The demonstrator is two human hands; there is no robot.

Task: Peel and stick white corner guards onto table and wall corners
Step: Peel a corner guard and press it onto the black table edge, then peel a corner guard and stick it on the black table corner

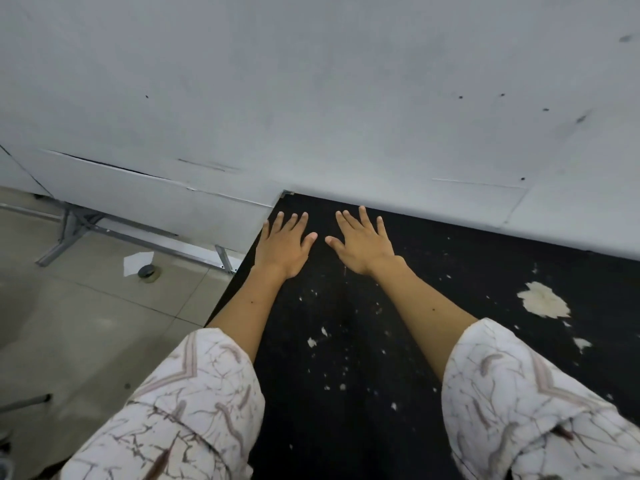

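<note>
No writing or label can be read anywhere. Both hands lie flat, palms down, fingers straight and spread, on the black table [398, 341] near its far left corner [286, 195], holding nothing. The left hand [285, 242] sits just beside the table's left edge; the right hand [363, 242] lies just beside it, thumbs nearly meeting. Patterned white sleeves [180, 410] cover the upper arms. The tabletop is flecked with pale chipped patches [543, 299] and butts against a white wall [311, 98]. Whether the far corner bears a corner guard cannot be told. A white scrap [138, 263] lies on the tiled floor [69, 323], left.
</note>
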